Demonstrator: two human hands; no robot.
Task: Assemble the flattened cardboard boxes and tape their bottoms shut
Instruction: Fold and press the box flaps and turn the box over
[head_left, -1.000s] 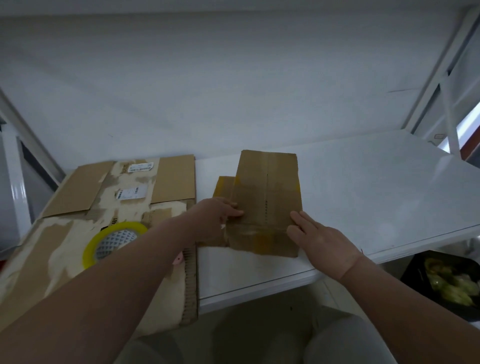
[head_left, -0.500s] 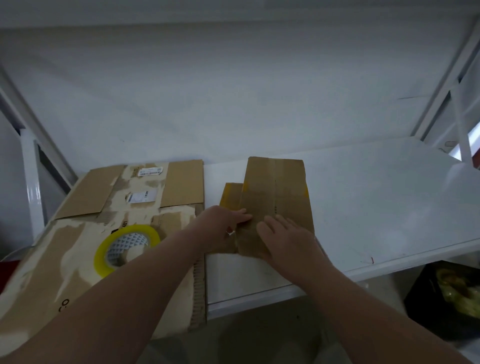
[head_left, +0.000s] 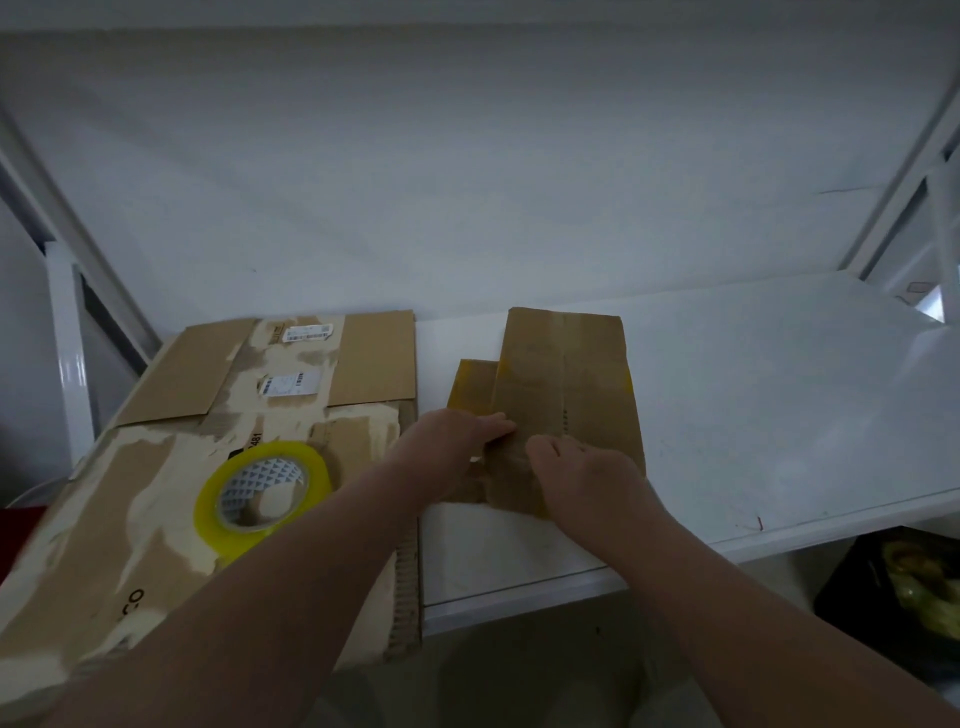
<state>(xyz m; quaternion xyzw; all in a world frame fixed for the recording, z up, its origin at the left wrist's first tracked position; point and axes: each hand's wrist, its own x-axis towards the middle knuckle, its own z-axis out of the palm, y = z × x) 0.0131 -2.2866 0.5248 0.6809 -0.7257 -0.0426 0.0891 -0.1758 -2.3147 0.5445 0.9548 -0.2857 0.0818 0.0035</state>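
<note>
Flat box (head_left: 566, 374) lies on white surface (head_left: 779, 415), right of tape roll (head_left: 262, 488) on big cardboard (head_left: 130, 519). L hand (head_left: 457, 447) pinches its left edge; R hand (head_left: 582, 478) rests on top, fingers (head_left: 551, 448) bent, grip unclear.

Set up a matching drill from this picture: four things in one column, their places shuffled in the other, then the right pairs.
1. tape roll
2. small flattened box
3. white labels
4. dark container

A. on the white table, left hand and right hand on it
B. below the table's near edge, far right
C. lying on the large cardboard sheet, near part
D. stuck on that sheet, far part

Pairs: 1-C, 2-A, 3-D, 4-B
</note>
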